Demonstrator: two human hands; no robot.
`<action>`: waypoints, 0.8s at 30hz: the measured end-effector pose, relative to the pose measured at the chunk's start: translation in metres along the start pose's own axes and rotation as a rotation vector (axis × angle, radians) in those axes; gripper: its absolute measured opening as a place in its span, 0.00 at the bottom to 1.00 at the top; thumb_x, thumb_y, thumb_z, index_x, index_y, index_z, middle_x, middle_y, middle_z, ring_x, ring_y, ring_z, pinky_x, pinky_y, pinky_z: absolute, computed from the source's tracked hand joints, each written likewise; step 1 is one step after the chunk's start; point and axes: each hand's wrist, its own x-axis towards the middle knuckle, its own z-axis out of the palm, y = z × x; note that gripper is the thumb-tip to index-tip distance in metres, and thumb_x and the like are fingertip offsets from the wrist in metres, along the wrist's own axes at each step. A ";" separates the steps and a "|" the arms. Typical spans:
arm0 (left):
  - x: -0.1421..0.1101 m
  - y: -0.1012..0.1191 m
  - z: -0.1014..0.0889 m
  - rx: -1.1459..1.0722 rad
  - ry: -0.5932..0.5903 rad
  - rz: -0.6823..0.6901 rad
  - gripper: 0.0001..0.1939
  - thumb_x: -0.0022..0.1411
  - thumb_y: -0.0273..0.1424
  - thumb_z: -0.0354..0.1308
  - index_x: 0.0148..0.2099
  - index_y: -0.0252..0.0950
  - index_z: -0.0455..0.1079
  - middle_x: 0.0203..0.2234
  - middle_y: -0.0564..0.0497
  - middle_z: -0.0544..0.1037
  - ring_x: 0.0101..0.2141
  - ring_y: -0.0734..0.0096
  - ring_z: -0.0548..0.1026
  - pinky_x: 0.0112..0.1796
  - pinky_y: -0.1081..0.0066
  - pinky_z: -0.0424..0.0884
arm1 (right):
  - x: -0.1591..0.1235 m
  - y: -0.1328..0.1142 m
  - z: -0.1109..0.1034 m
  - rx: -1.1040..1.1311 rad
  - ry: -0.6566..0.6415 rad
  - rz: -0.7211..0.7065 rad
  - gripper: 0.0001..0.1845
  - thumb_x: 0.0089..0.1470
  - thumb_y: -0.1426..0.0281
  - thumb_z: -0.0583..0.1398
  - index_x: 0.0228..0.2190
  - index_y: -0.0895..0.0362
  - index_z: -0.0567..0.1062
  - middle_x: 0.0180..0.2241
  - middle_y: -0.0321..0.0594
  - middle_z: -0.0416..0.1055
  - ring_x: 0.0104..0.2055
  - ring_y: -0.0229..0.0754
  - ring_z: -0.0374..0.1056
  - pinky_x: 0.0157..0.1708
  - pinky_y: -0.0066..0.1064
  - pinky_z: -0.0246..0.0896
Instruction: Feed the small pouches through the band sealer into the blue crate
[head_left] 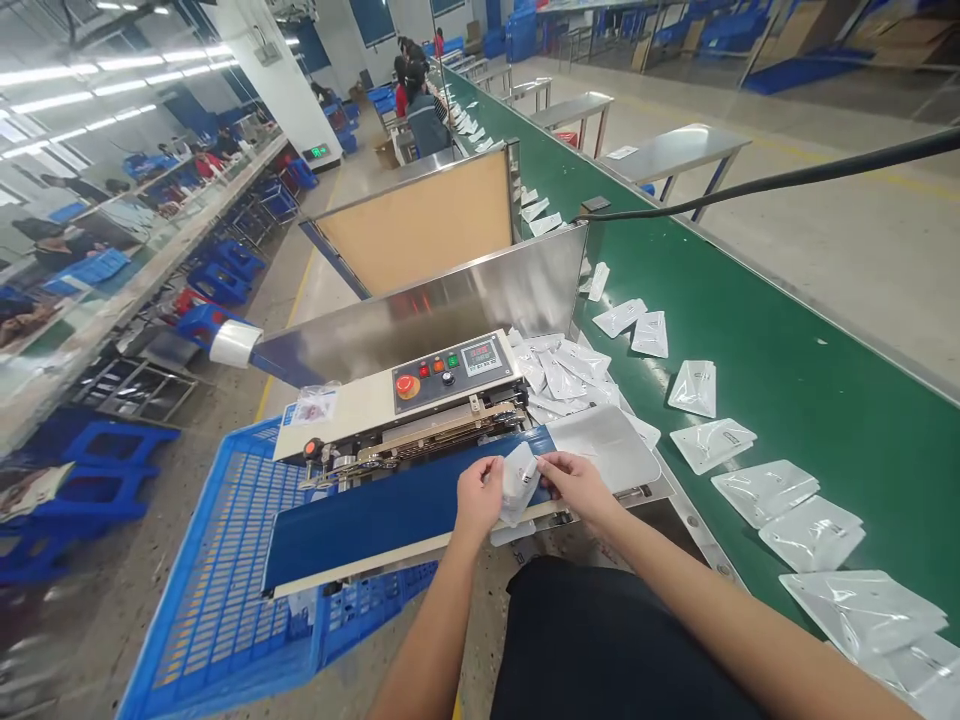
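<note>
Both my hands hold one small clear plastic pouch (519,480) over the dark blue belt (360,515) of a sealing machine (420,400). My left hand (478,497) pinches the pouch's left edge. My right hand (574,483) pinches its right edge. The pouch stands tilted, just in front of the machine's sealing slot. A heap of similar pouches (559,375) lies right behind, on the machine's right side.
A green conveyor (787,370) runs along the right, with several sealed pouches (765,490) scattered on it. A blue plastic crate (217,590) sits under the machine's left end. A black cable (787,180) crosses overhead. Other workers stand far up the line.
</note>
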 end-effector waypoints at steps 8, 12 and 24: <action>0.025 0.006 0.073 -0.435 0.098 -0.333 0.19 0.55 0.45 0.74 0.37 0.33 0.87 0.33 0.41 0.87 0.36 0.53 0.83 0.40 0.61 0.78 | 0.038 -0.031 -0.064 -0.228 0.212 -0.209 0.25 0.47 0.47 0.73 0.34 0.55 0.82 0.23 0.36 0.77 0.25 0.41 0.69 0.28 0.32 0.64; 0.042 -0.002 0.093 -0.543 0.160 -0.418 0.23 0.52 0.46 0.76 0.39 0.30 0.86 0.31 0.41 0.86 0.35 0.54 0.83 0.40 0.59 0.79 | 0.069 -0.045 -0.064 -0.185 0.292 -0.128 0.23 0.44 0.57 0.76 0.37 0.52 0.76 0.20 0.30 0.74 0.21 0.41 0.69 0.25 0.32 0.65; 0.036 -0.034 0.020 -0.590 0.339 -0.428 0.27 0.52 0.51 0.76 0.41 0.31 0.85 0.37 0.41 0.87 0.38 0.57 0.83 0.40 0.64 0.77 | 0.052 -0.031 -0.025 0.001 0.188 -0.052 0.28 0.42 0.50 0.79 0.35 0.56 0.80 0.29 0.41 0.80 0.29 0.40 0.74 0.32 0.32 0.76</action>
